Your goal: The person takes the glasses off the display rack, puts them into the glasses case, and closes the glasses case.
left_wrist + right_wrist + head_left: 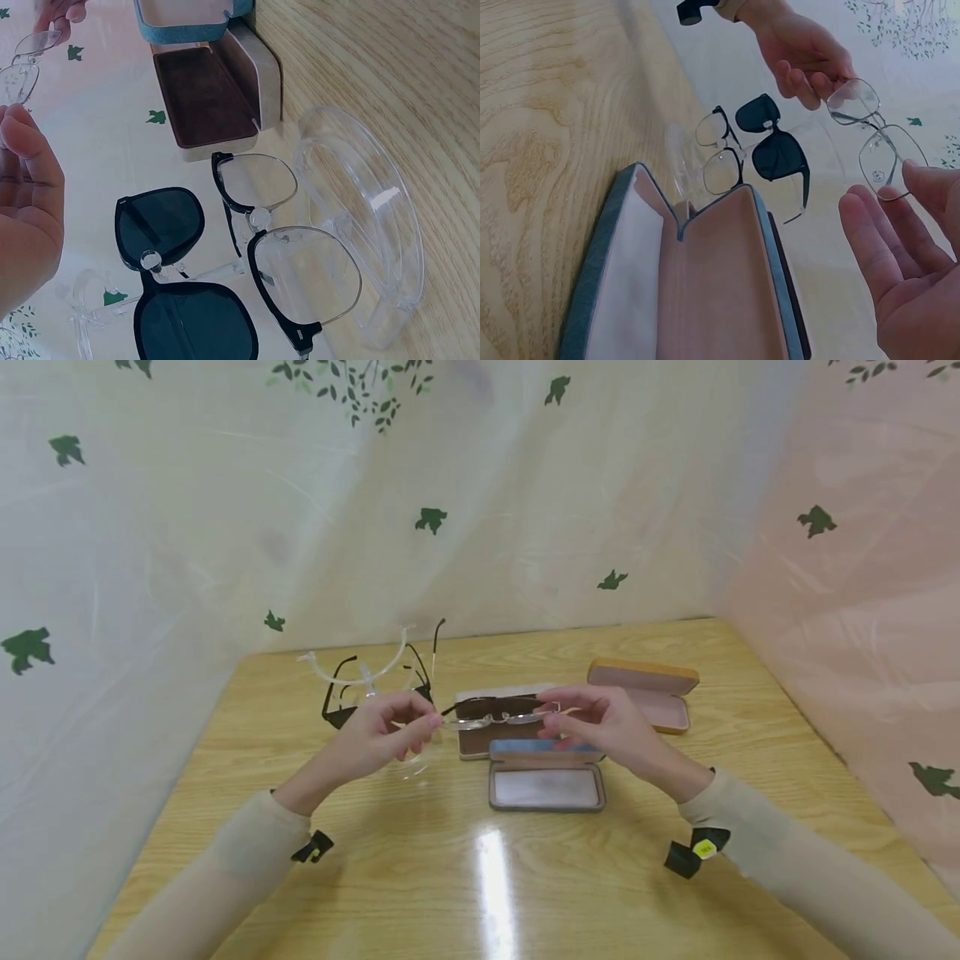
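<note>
Both hands hold a pair of thin-rimmed clear glasses above the table, one at each side. My left hand pinches the left end of the frame between thumb and fingers. At the other end, my right hand grips the glasses by the hinge side, its thumb and fingertips at the rim in the right wrist view. Below them lie an open blue case with a pale cloth in it, and behind that an open case with a dark brown lining.
Left of the cases, a clear plastic display stand carries dark sunglasses and black-browed glasses. An open orange case stands at the back right. Patterned curtains enclose the table at the back and sides.
</note>
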Demonstrator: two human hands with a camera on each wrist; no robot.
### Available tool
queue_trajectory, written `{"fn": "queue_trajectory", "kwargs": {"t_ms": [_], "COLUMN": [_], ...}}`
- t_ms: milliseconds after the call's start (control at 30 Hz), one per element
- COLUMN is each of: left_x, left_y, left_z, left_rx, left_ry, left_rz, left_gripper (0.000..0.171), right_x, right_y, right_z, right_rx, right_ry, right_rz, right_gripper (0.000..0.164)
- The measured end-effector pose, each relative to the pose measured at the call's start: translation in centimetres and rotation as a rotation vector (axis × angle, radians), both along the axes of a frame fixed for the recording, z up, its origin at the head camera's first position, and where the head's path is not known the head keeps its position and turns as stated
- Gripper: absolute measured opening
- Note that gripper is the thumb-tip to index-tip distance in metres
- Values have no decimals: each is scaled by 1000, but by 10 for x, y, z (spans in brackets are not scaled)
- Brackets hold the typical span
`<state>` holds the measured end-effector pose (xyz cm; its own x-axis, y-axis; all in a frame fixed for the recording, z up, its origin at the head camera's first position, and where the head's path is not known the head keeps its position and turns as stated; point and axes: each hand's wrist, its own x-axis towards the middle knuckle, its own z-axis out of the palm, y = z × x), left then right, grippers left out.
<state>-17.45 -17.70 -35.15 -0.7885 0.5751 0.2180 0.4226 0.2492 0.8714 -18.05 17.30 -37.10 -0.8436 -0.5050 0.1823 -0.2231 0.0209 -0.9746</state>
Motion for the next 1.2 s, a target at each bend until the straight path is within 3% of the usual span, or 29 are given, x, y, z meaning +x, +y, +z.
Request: {"fn": "queue_trajectory", "kwargs": {"t_ms": [267,800,1033,1200], "left_x": [-1,0,4,8], "left_y": [-2,0,4,4], "left_z": [-1,-6,-6,-7], "left_rx": [8,36,132,139], "left_ry": [9,-6,-54,-82], "left_rz": [-8,-25,-11,15], "left_gripper": [9,8,59,78], "right_x": [-1,3,1,-2], "right_y": [-1,-4,-4,-2], "right_z": [4,6,6,5], "right_rx": [24,-36,-64,-82], "right_ry": [13,-36,-45,-45], "right_rz": [32,-36,-86,-102], "right_gripper": [31,34,36,35]}}
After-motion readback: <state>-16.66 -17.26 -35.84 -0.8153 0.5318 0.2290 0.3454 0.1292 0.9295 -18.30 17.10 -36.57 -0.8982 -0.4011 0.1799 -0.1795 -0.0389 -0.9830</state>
